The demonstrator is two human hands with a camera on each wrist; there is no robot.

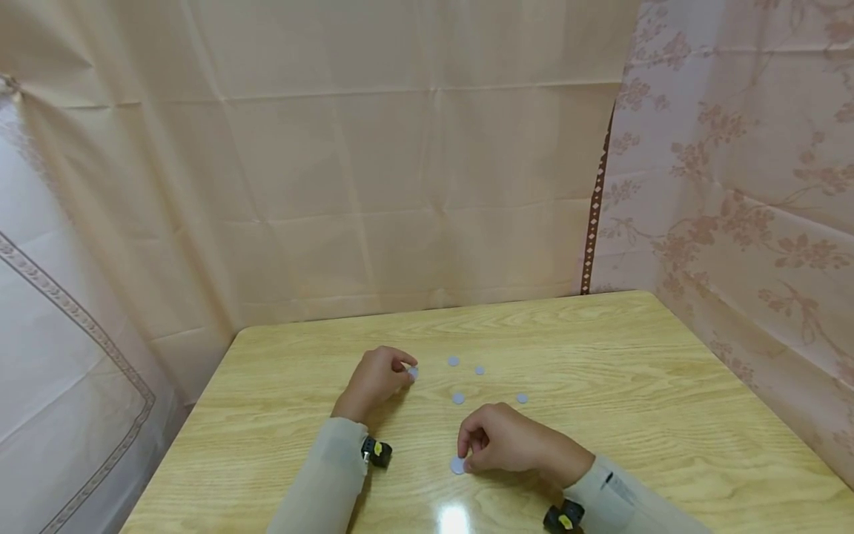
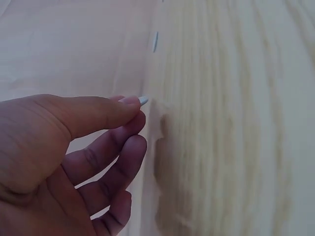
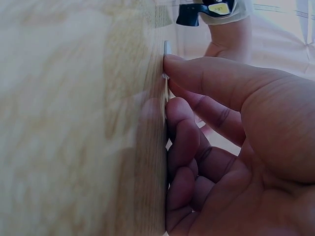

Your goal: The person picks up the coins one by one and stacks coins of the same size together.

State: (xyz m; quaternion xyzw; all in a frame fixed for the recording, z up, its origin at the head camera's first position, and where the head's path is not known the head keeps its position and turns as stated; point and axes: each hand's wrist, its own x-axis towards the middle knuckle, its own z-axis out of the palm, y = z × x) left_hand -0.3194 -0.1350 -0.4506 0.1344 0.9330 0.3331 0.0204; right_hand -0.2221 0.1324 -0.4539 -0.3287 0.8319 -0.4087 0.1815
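Left hand (image 1: 375, 378): we see its thumb and forefinger pinching a disc (image 1: 413, 372) just above the bench (image 1: 667, 386).
Right hand (image 1: 503, 441): fingers curled, thumb pressing a second disc (image 1: 457, 465) flat on the bench.
Loose discs (image 1: 458, 398): four lie between and beyond both hands.

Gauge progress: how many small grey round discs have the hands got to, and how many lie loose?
Nothing looks gathered. The left hand pinches one small grey round disc; the right hand fingers another disc on the wooden table. Four loose discs lie untouched between them.
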